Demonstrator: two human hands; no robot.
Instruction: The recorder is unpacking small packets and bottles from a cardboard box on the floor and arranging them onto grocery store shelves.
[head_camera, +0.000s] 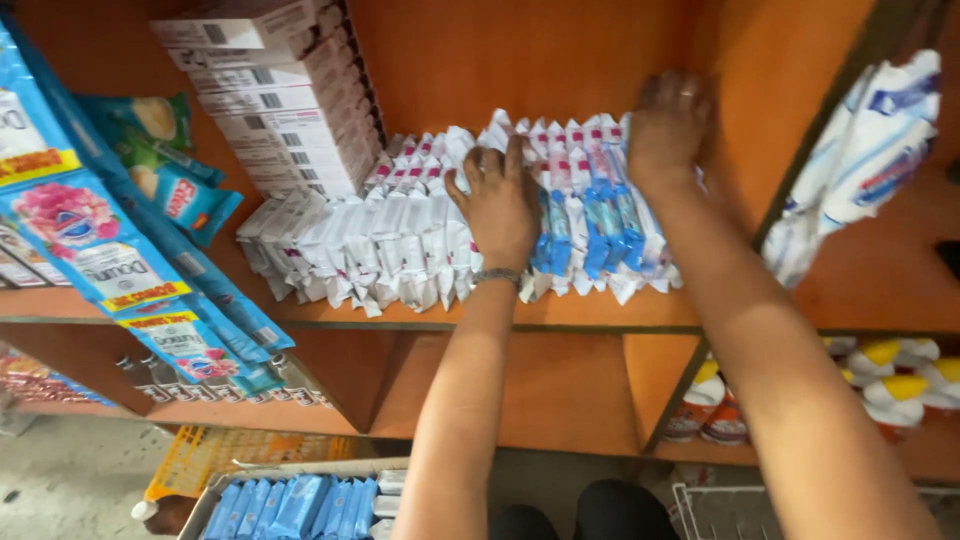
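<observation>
Both forearms are bare, without sleeves; the left hand (503, 203) carries a thin metal bracelet (497, 275) at the wrist, the right hand (668, 125) carries a ring (687, 92) on one finger, and dark trousers (583, 512) cover the knees.

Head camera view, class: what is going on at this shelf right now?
A person stands at an orange wooden shelf with both bare hands on a row of small wrapped packets standing on edge. The left hand lies flat on the middle of the row; the right hand presses at its far right end, by the divider. White boxes are stacked behind the row on the left, and a box of blue packets sits below.
</observation>
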